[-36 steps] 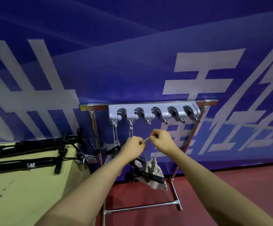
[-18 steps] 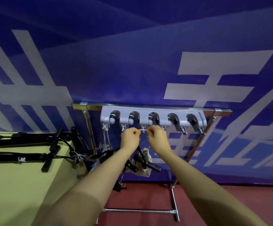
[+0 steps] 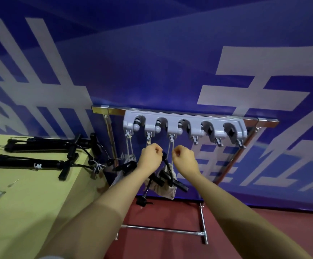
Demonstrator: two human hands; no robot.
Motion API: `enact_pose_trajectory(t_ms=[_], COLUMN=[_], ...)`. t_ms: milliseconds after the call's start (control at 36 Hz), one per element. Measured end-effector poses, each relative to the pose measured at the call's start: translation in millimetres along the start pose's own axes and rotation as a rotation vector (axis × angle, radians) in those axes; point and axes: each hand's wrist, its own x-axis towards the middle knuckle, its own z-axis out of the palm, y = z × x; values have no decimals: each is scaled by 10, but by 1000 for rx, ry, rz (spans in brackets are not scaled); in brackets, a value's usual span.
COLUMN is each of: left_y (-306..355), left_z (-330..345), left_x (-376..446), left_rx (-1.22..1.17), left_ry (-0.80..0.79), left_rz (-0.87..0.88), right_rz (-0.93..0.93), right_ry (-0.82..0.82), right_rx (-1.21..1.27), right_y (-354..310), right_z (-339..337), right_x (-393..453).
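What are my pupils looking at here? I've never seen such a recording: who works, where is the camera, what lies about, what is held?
No machine: a person works bare-handed, filmed by one camera on their head looking forward and down. The left hand and right hand meet at a white string loop hanging from the third hook from the left of a grey holder rack on a chrome stand. A cloth bag with black items hangs below. The fingers curl beside the string; whether they pinch it is unclear. Black tools lie on the yellow-green table at left.
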Motion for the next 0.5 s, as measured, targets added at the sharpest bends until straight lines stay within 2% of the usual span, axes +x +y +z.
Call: enact_pose_trajectory(t_ms=[278,500], left_y=[-358,-1059], left_z=[-526,-1316], left_x=[-217,-421], left_rx=[-14,-56], left_ry=[50,150], left_rz=[-21,-70], right_rz=[-71,-156], right_ry=[-98,-192], right_rx=[36,19], right_y=[-432,-1068], right_z=[280,940], right_x=[-237,-435])
